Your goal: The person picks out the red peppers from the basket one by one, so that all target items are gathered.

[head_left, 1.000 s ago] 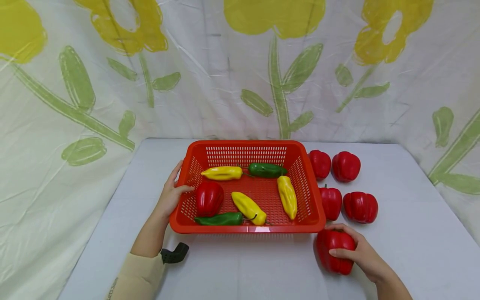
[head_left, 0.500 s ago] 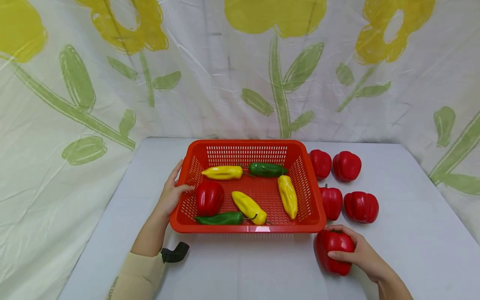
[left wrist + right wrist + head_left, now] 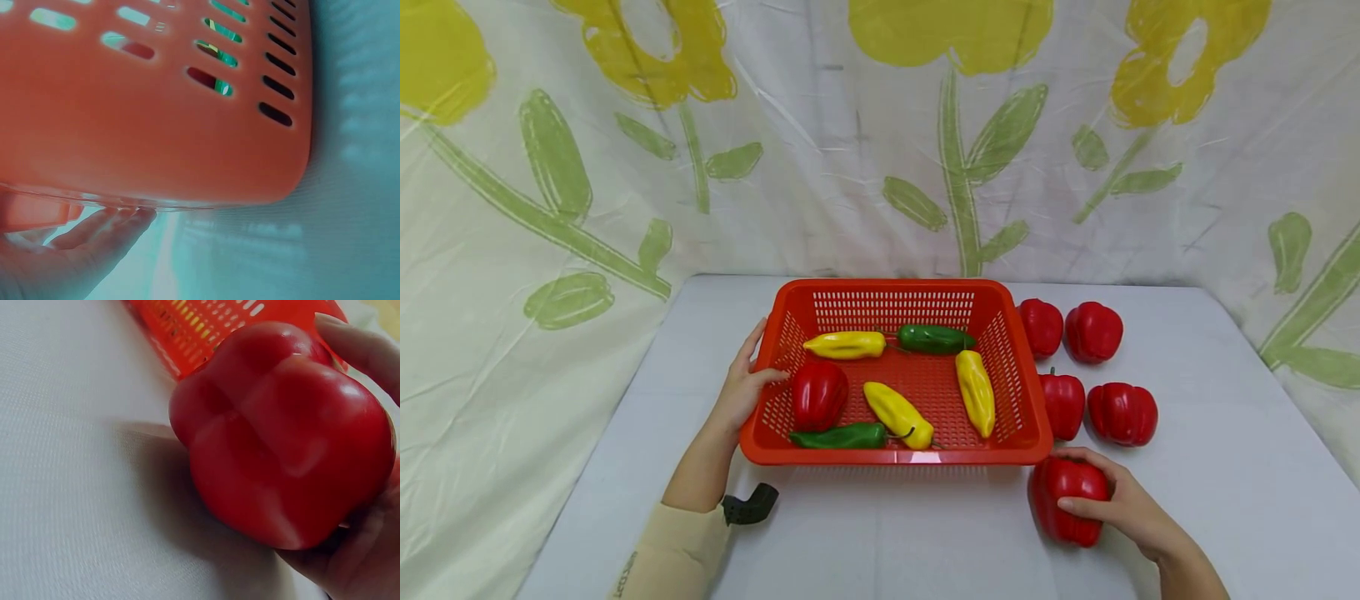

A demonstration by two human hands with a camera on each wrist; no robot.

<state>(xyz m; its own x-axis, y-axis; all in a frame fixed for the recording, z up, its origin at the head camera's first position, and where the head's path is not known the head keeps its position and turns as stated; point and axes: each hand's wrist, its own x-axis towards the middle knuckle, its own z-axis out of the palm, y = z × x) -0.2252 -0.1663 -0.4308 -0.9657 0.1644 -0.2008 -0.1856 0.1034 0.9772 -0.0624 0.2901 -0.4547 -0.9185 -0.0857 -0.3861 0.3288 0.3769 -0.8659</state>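
At the basket's left side, my left hand [image 3: 741, 398] grips the red plastic basket [image 3: 895, 457], its thumb over the rim and its fingers along the outer wall. The left wrist view shows those fingers against the underside of the slotted basket [image 3: 150, 131]. My right hand [image 3: 1138, 508] holds a red bell pepper [image 3: 1063, 496] just off the basket's front right corner, thumb on the near face and fingers over the far side. Close up in the right wrist view, the lobed end of this bell pepper [image 3: 281, 444] faces the camera, low over the white cloth.
Inside the basket lie one red bell pepper [image 3: 820, 396], long yellow peppers [image 3: 897, 414] and two long green peppers [image 3: 934, 339]. Several more red bell peppers [image 3: 1123, 414] stand right of the basket on the white table [image 3: 910, 533]. A flower-painted cloth [image 3: 820, 167] hangs behind.
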